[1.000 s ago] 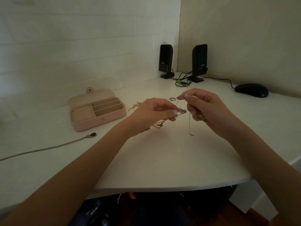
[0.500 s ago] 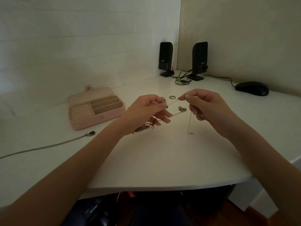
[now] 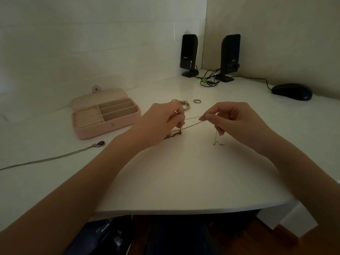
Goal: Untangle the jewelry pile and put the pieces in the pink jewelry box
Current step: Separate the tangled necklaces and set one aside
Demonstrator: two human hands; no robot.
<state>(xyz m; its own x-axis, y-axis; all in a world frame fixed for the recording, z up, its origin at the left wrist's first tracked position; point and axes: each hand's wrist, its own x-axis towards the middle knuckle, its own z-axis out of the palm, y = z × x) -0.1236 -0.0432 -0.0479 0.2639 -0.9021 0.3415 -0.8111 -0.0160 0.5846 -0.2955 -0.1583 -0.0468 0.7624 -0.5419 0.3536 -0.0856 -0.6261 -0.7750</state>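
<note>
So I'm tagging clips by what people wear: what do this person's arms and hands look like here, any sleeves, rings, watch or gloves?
Both forearms are bare right up to the frame's edge, with no sleeves in view. The left hand and right hand wear no gloves, and no watch or bracelet shows on either wrist. No ring shows on the fingers, though the light is dim. The nails look short and plain.

The left hand (image 3: pixel 161 124) is covering part of the tangled jewelry pile (image 3: pixel 173 134), so how its strands are crossing is staying unclear. The pendant necklace (image 3: pixel 55 158) is running off the picture's left edge, and both forearms are getting cut off at the bottom corners. The thin chain (image 3: pixel 193 124) is blurring too fine to show links.
</note>
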